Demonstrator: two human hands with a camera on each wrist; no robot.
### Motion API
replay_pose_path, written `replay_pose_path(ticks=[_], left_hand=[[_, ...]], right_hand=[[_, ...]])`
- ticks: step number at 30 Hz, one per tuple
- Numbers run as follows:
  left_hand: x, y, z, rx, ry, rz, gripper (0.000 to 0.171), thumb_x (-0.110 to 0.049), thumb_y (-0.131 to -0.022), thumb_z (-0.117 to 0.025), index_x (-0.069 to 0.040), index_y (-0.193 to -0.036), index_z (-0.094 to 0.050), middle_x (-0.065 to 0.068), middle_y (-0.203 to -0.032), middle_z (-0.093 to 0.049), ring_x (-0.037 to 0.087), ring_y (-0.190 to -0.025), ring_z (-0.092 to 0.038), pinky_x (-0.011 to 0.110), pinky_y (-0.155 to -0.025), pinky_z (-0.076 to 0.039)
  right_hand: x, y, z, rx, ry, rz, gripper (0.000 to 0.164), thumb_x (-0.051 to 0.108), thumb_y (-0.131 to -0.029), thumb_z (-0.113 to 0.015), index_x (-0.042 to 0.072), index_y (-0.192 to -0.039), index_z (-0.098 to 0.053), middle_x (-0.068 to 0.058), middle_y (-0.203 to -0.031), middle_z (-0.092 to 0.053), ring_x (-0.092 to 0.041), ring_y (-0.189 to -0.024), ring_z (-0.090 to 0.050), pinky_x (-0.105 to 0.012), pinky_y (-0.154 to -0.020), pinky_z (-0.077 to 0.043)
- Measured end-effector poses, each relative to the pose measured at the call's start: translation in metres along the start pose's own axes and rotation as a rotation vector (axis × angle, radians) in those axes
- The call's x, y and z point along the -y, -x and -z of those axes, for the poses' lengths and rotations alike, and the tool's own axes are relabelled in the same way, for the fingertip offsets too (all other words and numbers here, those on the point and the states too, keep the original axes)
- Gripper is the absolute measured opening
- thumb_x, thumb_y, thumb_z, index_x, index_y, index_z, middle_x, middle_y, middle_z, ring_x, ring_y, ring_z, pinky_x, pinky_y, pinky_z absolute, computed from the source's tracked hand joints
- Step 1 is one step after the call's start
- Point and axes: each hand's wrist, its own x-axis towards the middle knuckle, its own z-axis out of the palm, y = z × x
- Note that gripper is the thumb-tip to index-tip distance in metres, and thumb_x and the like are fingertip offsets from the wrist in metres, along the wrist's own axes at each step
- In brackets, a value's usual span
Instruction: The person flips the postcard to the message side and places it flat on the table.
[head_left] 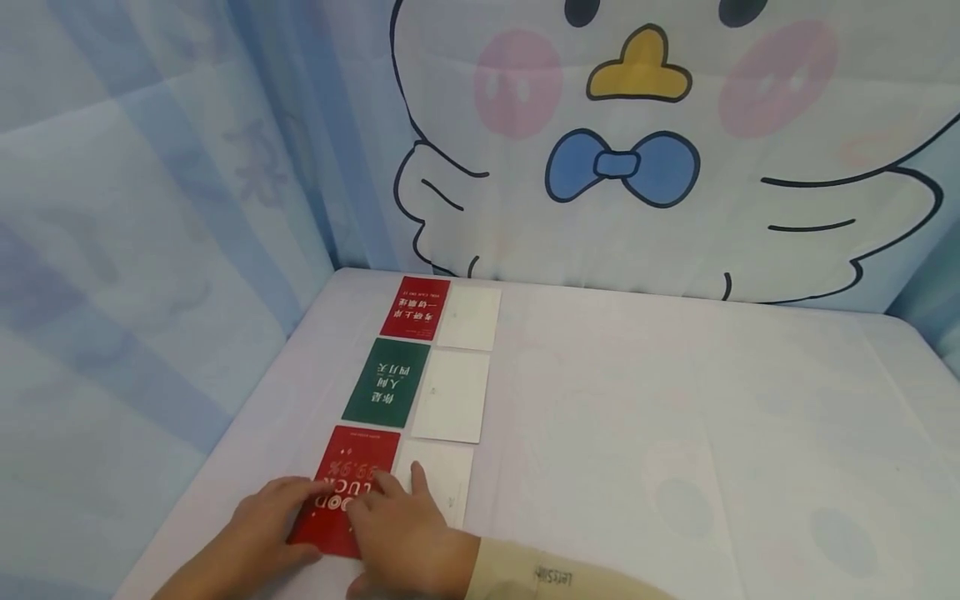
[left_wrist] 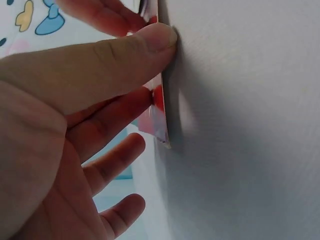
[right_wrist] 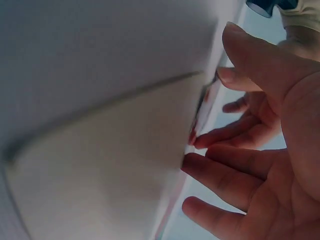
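Note:
A red card (head_left: 365,451) printed GOOD LUCK lies at the near end of the left column. My left hand (head_left: 258,527) is at its left side, thumb at the near edge and forefinger at the left edge; in the left wrist view its other fingers (left_wrist: 117,155) spread free of the card. From the right, my right hand (head_left: 408,529) touches the same card with its fingertips, one raised finger overlapping a white card (head_left: 452,477) beside it. In the right wrist view that hand (right_wrist: 255,185) has loosely spread fingers by the white card's edge.
Farther back stand a green card (head_left: 384,392) and another red card (head_left: 417,304) in the left column, with white cards (head_left: 452,396) alongside. They lie on a pale cloth-covered table (head_left: 637,433). Printed curtains (head_left: 517,225) hang behind and at the left.

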Motion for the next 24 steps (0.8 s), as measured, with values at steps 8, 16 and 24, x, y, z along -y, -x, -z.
replay_pose_path(ticks=[8, 16, 24], left_hand=[[0.007, -0.004, 0.015, 0.062, 0.025, -0.024, 0.084, -0.029, -0.052, -0.098, -0.016, -0.128, -0.064, 0.006, -0.124, -0.061, 0.030, -0.113, -0.056, 0.046, -0.080, -0.058], [0.009, -0.005, 0.022, 0.113, 0.088, -0.060, 0.086, -0.031, -0.054, -0.097, -0.013, -0.131, -0.061, 0.006, -0.127, -0.060, 0.030, -0.114, -0.056, 0.048, -0.085, -0.056], [0.017, -0.007, 0.022, 0.091, 0.162, -0.034, 0.090, -0.018, -0.060, -0.094, -0.008, -0.139, -0.053, 0.011, -0.136, -0.054, 0.035, -0.121, -0.051, 0.050, -0.088, -0.054]], right_hand=[[0.002, -0.004, 0.000, -0.050, 0.027, -0.004, 0.074, 0.047, -0.067, -0.089, 0.029, -0.131, -0.056, 0.016, -0.124, -0.061, -0.011, -0.124, -0.045, -0.054, -0.114, -0.026], [0.002, -0.008, 0.001, -0.043, 0.018, 0.003, 0.059, 0.049, -0.080, -0.078, 0.027, -0.131, -0.059, 0.016, -0.126, -0.062, -0.013, -0.124, -0.048, -0.061, -0.113, -0.023], [-0.002, -0.009, 0.006, -0.072, -0.094, -0.018, 0.034, 0.039, -0.094, -0.060, 0.020, -0.121, -0.063, 0.009, -0.118, -0.065, -0.012, -0.117, -0.055, -0.060, -0.112, -0.027]])
